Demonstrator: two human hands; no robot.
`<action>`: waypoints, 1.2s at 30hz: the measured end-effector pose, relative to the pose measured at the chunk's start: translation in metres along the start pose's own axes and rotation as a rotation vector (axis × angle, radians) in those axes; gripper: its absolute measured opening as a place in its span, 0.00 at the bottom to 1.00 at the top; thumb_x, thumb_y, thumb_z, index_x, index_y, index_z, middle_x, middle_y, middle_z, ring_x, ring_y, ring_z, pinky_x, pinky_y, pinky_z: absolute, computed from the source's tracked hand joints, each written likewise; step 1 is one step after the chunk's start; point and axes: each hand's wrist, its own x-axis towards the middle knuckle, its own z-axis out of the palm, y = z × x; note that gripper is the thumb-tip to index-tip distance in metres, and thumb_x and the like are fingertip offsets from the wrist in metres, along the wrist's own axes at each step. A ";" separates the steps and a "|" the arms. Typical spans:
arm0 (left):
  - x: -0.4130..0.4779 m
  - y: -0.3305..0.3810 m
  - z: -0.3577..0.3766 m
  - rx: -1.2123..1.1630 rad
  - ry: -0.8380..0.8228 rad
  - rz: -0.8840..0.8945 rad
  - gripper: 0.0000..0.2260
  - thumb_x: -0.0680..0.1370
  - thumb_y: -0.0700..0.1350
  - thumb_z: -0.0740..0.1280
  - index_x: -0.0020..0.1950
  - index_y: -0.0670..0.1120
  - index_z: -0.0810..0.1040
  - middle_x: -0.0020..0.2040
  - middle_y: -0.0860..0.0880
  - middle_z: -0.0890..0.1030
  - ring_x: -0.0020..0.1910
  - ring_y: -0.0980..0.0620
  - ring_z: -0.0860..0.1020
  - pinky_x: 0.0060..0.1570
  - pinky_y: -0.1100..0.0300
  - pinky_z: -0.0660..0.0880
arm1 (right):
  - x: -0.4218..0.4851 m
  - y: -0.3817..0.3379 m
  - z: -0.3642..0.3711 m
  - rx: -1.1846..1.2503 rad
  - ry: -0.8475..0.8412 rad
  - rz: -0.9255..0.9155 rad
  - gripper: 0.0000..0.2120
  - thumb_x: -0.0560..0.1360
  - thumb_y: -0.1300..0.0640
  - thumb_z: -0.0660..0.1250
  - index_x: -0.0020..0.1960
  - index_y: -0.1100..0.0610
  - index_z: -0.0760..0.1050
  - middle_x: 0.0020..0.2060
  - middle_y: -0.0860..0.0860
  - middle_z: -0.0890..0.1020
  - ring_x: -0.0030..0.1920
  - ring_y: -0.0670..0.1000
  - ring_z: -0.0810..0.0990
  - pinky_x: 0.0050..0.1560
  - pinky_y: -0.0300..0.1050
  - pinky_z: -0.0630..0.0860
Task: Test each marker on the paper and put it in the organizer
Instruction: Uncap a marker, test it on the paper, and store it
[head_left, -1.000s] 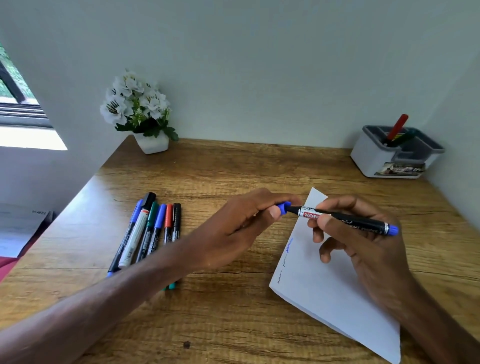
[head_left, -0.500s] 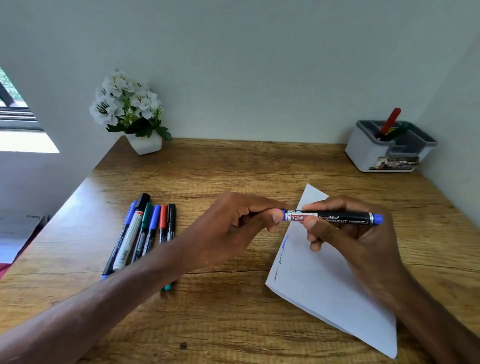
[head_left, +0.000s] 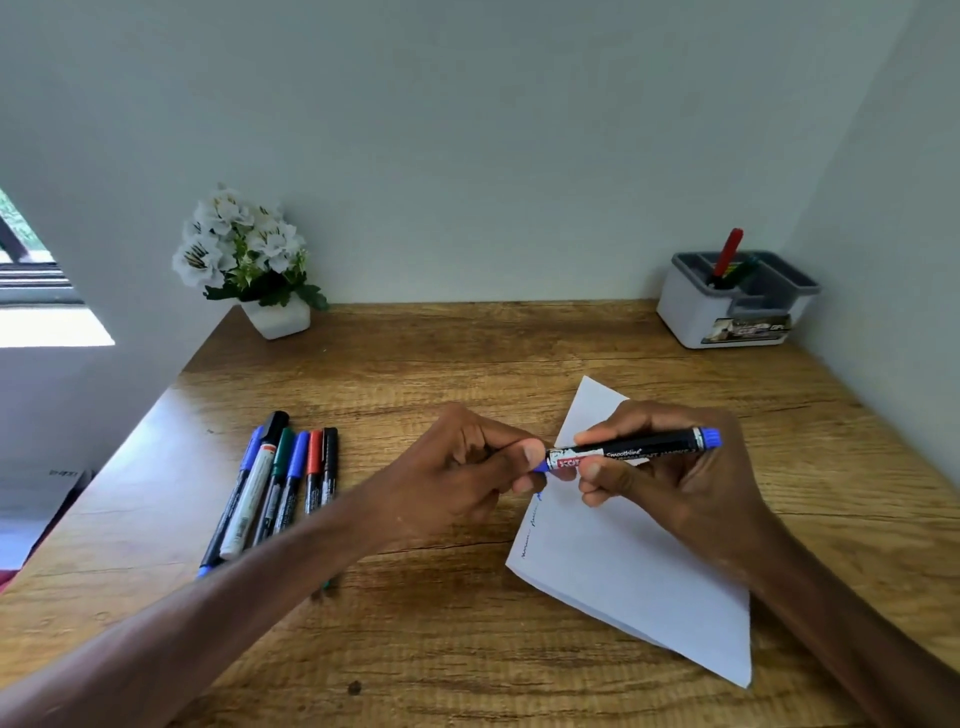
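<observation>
A black marker with blue ends (head_left: 631, 449) lies level in my right hand (head_left: 675, 478), just above the white paper (head_left: 623, 571). My left hand (head_left: 467, 467) pinches its blue cap (head_left: 540, 464) at the left end; the cap sits against the barrel. Short pen strokes, some blue, run along the paper's left edge (head_left: 531, 525). Several more markers (head_left: 280, 488) lie side by side on the wooden desk to the left. The grey-and-white organizer (head_left: 696, 306) stands at the back right with a red marker (head_left: 727, 252) upright in it.
A white pot of white flowers (head_left: 249, 265) stands at the back left of the desk (head_left: 441, 364). Walls close off the back and the right side. The desk's left edge drops off beside a window.
The blue cap, held apart from the exposed tip one second ago, now sits pushed onto the marker. Both hands have drawn together and the marker has levelled out.
</observation>
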 end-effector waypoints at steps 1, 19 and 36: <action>0.001 0.001 0.001 -0.048 -0.010 -0.021 0.15 0.85 0.42 0.61 0.44 0.44 0.84 0.33 0.51 0.75 0.24 0.55 0.63 0.23 0.64 0.60 | 0.000 -0.001 -0.002 -0.014 -0.003 0.002 0.11 0.69 0.69 0.76 0.51 0.65 0.84 0.42 0.54 0.88 0.37 0.58 0.88 0.37 0.50 0.85; 0.083 0.070 0.018 0.424 0.315 0.175 0.09 0.74 0.54 0.78 0.44 0.49 0.87 0.38 0.51 0.87 0.38 0.46 0.85 0.45 0.46 0.81 | 0.020 -0.025 -0.043 -0.469 0.212 0.084 0.10 0.72 0.54 0.79 0.50 0.42 0.86 0.42 0.36 0.87 0.43 0.36 0.84 0.44 0.28 0.75; 0.182 -0.035 -0.028 1.081 0.096 -0.103 0.08 0.75 0.44 0.68 0.47 0.45 0.86 0.45 0.50 0.87 0.44 0.52 0.83 0.47 0.52 0.82 | 0.141 -0.030 -0.137 -0.784 0.546 -0.078 0.25 0.78 0.60 0.72 0.71 0.51 0.67 0.51 0.50 0.83 0.42 0.46 0.84 0.43 0.34 0.81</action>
